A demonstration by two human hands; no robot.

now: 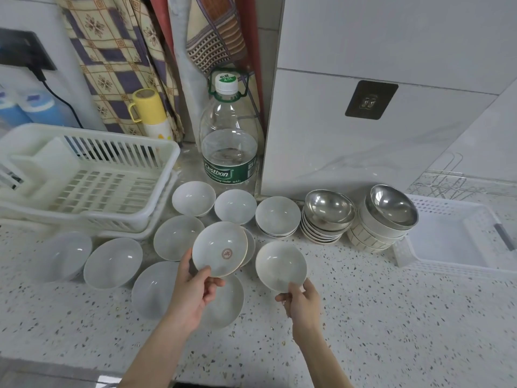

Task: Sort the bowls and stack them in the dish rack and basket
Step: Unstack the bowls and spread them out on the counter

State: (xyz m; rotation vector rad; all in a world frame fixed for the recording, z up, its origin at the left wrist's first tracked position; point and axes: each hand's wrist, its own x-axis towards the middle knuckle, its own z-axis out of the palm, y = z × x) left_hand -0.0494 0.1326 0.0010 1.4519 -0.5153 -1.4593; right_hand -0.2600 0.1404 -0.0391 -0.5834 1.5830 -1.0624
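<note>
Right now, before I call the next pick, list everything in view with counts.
white bowls on counter: about nine, loose, centre-left
held bowl with red mark: one, white, left hand
held plain bowl: one, white, right hand
steel-topped stacks: two, right of centre
dish rack: one, white, left
basket: one, white, right
water bottle: one, clear, back
yellow flask: one, back left
left hand: grips bowl rim
right hand: grips bowl rim
</note>
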